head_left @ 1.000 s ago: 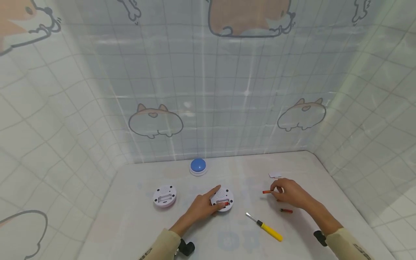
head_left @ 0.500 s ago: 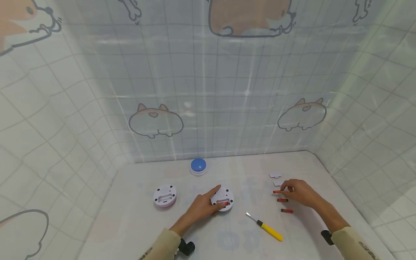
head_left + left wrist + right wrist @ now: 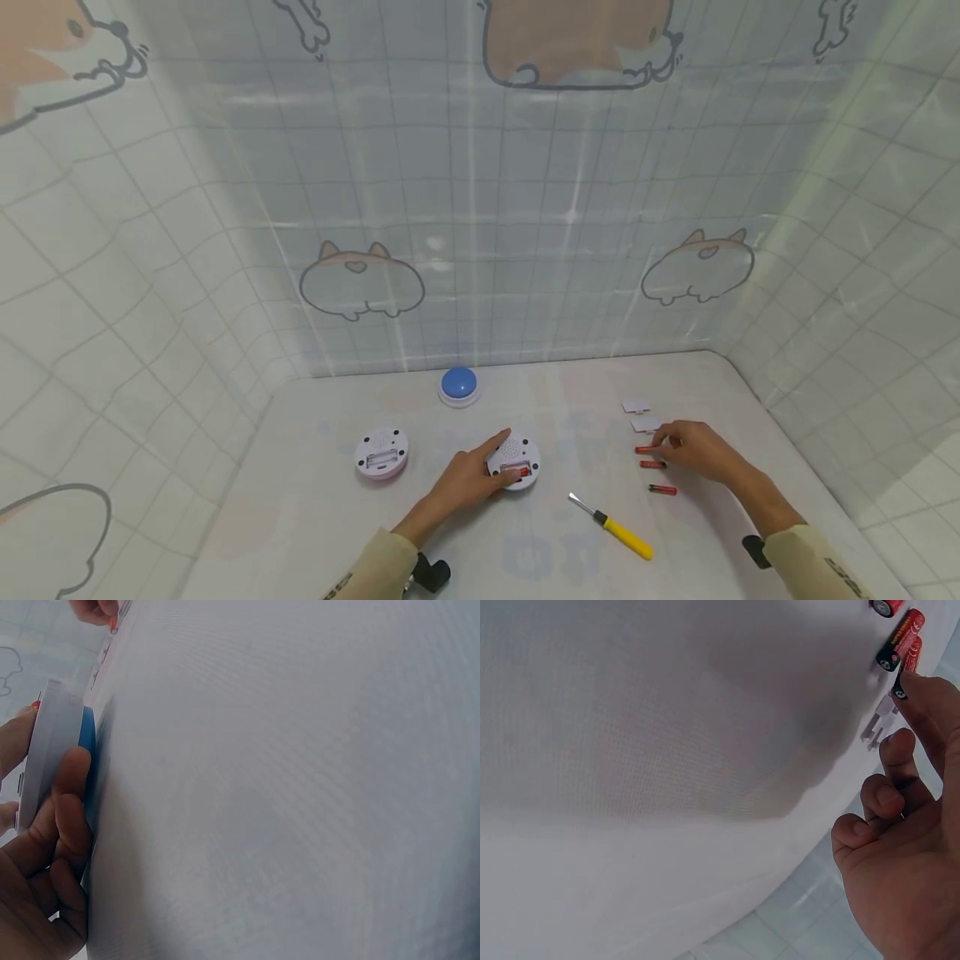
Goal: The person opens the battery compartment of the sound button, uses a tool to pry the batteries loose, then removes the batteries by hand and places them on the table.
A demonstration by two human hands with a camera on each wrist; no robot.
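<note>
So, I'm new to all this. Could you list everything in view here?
Table: 1, whitish, below everything
Walls: 3, pale grid with cartoon dogs, behind and beside the table
Button: 1, blue dome, white base, table's back
Upturned gadget: 1, white and pinkish, left
Held gadget: 1, white and blue, centre
Fitted battery: 1 visible, red, in held gadget
Loose batteries: 3, red and black, right
Covers: 2, white, beyond loose batteries
Screwdriver: 1, yellow handle, front right
Sleeves: 2, beige, forearms
Wrist devices: 2, black, wrists
Left hand: 1, bare, gripping held gadget
Right hand: 1, bare, pinching farthest loose battery
</note>
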